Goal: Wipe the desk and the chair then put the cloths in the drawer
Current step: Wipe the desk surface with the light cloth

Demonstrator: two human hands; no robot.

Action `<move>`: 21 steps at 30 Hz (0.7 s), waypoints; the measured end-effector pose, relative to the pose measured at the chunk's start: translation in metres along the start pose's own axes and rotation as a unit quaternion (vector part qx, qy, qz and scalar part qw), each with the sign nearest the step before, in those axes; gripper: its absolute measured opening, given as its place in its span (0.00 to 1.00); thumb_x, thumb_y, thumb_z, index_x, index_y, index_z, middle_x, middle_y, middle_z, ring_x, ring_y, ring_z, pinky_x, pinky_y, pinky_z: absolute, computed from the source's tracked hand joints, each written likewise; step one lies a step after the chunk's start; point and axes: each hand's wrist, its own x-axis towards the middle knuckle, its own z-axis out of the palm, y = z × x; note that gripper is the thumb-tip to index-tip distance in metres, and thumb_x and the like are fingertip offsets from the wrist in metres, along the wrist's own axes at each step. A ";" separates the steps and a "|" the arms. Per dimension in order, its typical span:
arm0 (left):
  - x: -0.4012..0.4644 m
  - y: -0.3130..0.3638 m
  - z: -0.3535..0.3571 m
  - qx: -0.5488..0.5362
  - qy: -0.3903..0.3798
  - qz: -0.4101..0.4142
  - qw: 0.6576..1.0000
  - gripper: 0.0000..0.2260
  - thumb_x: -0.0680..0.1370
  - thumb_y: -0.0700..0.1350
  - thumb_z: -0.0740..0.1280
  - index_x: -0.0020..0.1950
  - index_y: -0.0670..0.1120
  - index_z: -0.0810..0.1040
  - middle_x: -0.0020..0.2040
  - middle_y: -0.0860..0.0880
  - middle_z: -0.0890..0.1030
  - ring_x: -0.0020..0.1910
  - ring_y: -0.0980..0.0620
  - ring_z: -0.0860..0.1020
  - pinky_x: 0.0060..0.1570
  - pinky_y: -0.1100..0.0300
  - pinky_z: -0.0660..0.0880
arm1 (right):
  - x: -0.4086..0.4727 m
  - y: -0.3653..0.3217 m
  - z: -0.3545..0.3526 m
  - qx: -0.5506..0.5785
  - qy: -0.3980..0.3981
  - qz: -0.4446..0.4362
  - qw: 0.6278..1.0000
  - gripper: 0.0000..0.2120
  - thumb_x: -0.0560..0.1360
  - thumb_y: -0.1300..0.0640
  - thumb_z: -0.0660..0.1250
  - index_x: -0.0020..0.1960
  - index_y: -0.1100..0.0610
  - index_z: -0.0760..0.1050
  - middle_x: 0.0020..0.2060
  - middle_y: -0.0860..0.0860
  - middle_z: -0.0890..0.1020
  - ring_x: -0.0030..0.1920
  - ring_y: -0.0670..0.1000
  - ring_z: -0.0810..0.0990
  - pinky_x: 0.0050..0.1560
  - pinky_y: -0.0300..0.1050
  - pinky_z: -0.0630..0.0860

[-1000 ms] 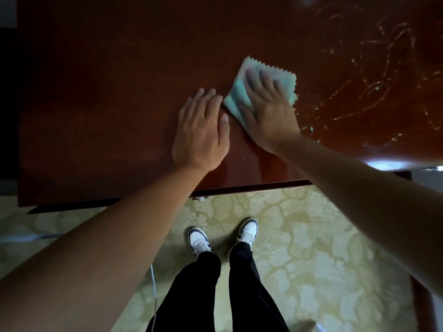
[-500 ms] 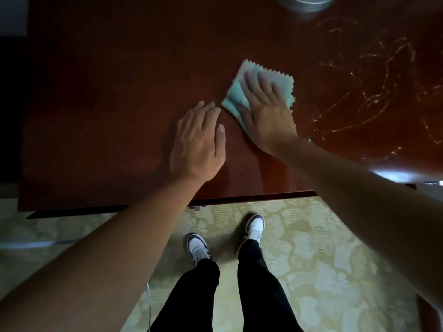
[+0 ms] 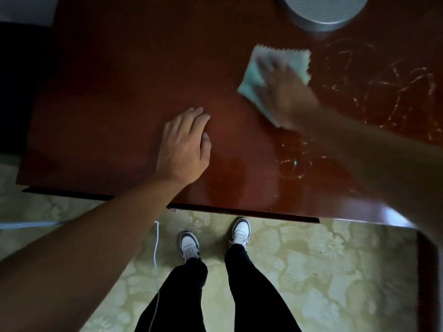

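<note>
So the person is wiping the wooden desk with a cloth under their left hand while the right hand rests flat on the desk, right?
Not quite: the hands are swapped. The head view shows the right hand pressing the cloth on the desk, blurred with motion, while the left hand rests flat on the wood.

We are seeing a dark red-brown surface (image 3: 119, 97) with thin pale scratchy lines on its right side. We are looking at a light green cloth (image 3: 299, 59) with a zigzag edge. The floor (image 3: 335, 271) is showing a yellow-green flower pattern. We are wearing black trousers (image 3: 249, 291) and white and black shoes (image 3: 241, 230). A round thing (image 3: 323, 10) is looking grey.
</note>
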 end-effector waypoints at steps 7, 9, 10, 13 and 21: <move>0.036 0.061 0.028 0.015 -0.011 -0.028 0.999 0.19 0.81 0.47 0.57 0.70 0.44 0.71 0.73 0.44 0.70 0.75 0.45 0.63 0.72 0.48 0.59 | 0.014 0.062 -0.005 0.002 0.034 0.025 0.999 0.27 0.84 0.48 0.48 0.79 0.61 0.51 0.79 0.57 0.54 0.79 0.59 0.50 0.77 0.59 0.48; 0.039 0.068 0.035 0.028 -0.001 -0.043 0.999 0.20 0.80 0.48 0.57 0.71 0.45 0.71 0.74 0.44 0.69 0.76 0.45 0.63 0.74 0.48 0.57 | -0.017 0.044 0.002 -0.007 0.035 -0.011 0.999 0.27 0.84 0.48 0.49 0.78 0.61 0.53 0.78 0.58 0.56 0.78 0.61 0.52 0.76 0.62 0.50; 0.040 0.068 0.036 0.032 0.001 -0.046 0.998 0.20 0.80 0.48 0.57 0.71 0.45 0.71 0.74 0.44 0.69 0.76 0.45 0.62 0.74 0.48 0.57 | -0.036 0.035 0.007 -0.012 0.026 -0.046 0.999 0.27 0.84 0.48 0.49 0.78 0.61 0.54 0.78 0.58 0.56 0.78 0.61 0.53 0.76 0.62 0.51; 0.040 0.071 0.036 0.046 -0.005 -0.045 0.998 0.20 0.81 0.48 0.56 0.72 0.44 0.70 0.74 0.44 0.69 0.76 0.45 0.62 0.74 0.48 0.56 | -0.072 0.040 0.009 -0.030 -0.011 -0.127 0.991 0.28 0.83 0.46 0.46 0.79 0.58 0.51 0.79 0.55 0.53 0.79 0.57 0.48 0.78 0.57 0.47; 0.038 0.069 0.038 0.042 0.004 -0.046 0.998 0.19 0.81 0.47 0.58 0.71 0.44 0.71 0.73 0.43 0.70 0.76 0.45 0.63 0.74 0.47 0.59 | 0.014 0.086 -0.008 -0.004 0.039 0.004 0.999 0.27 0.84 0.48 0.48 0.79 0.60 0.52 0.79 0.56 0.54 0.78 0.60 0.50 0.77 0.59 0.48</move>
